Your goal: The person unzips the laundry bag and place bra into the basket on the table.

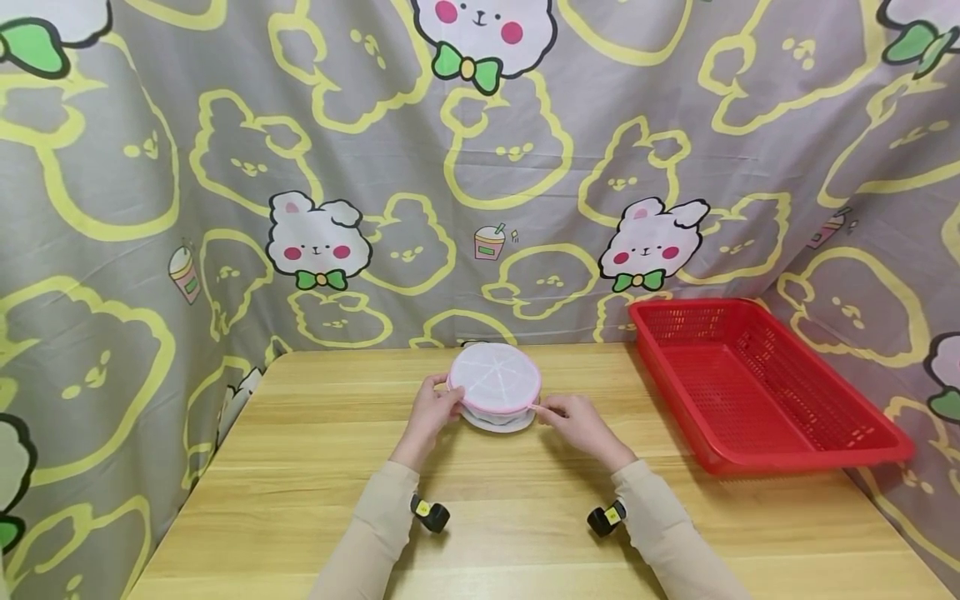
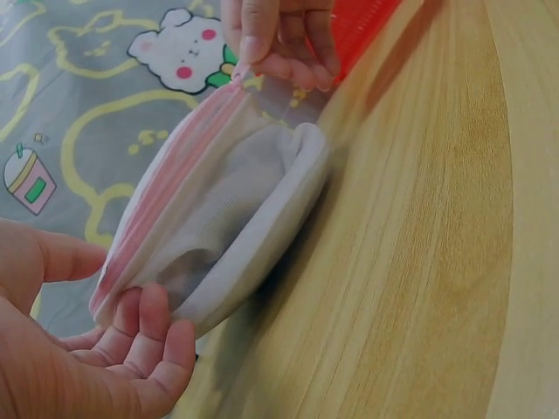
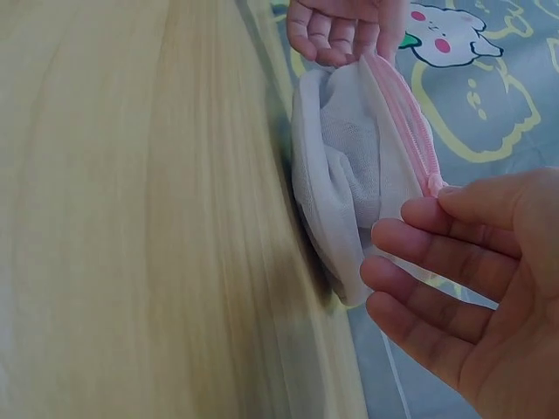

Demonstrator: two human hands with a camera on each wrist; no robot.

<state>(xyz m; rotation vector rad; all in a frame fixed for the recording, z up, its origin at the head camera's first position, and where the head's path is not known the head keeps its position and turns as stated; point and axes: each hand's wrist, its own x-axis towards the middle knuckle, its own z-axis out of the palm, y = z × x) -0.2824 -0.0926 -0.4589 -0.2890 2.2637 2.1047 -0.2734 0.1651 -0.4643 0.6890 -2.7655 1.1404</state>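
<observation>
A round white mesh laundry bag (image 1: 495, 377) with a pink zipper (image 3: 409, 131) round its upper edge sits toward the far side of the table. Its soft side wall sags in folds between the top and bottom discs. At the bag's left edge, my left hand (image 1: 433, 414) grips the rim, thumb above and fingers below, as the left wrist view shows. On the opposite side my right hand (image 1: 579, 423) pinches the pink zipper pull (image 3: 434, 185) between thumb and index finger. The other fingers of that hand are spread loosely beside the bag.
A red plastic basket (image 1: 813, 462) with perforated walls stands on the right of the wooden table (image 1: 510, 533). Behind the table and along both sides hangs a grey curtain (image 1: 420, 167) with cartoon rabbits. Each wrist wears a strap with a small black device.
</observation>
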